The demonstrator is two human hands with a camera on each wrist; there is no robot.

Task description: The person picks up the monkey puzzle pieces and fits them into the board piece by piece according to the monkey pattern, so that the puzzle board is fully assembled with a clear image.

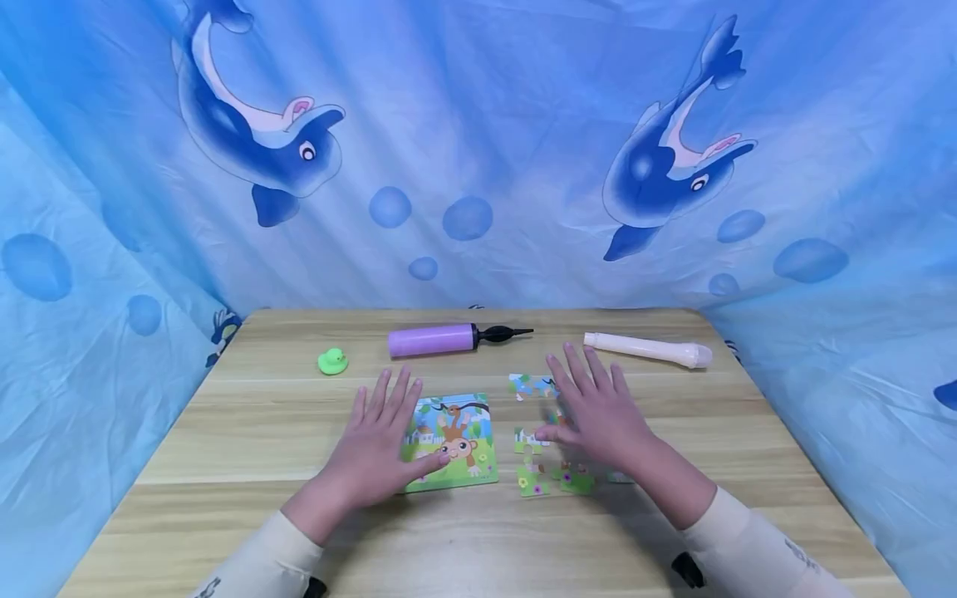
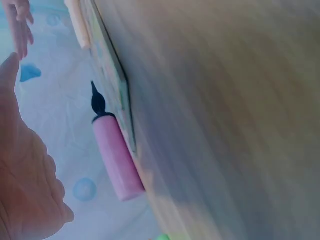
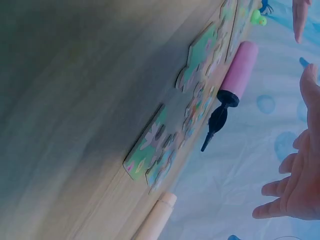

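Observation:
My left hand (image 1: 377, 448) hovers, fingers spread, over the left side of a square puzzle board (image 1: 474, 444) printed with a monkey. To the right, my right hand (image 1: 601, 415) is held flat with spread fingers above several loose jigsaw pieces (image 1: 533, 482). Both wrist views show the hands raised off the table, holding nothing. In the right wrist view a green corner piece (image 3: 145, 145) lies apart from other pieces. Part of the loose pieces is hidden under the right hand in the head view.
Behind the board lies a purple hand pump (image 1: 434, 340) with a black nozzle. A green toy duck (image 1: 332, 361) sits at the back left, and a pale microphone-shaped stick (image 1: 650, 349) at the back right. A blue dolphin curtain (image 1: 478, 124) hangs beyond the wooden table (image 1: 247, 432).

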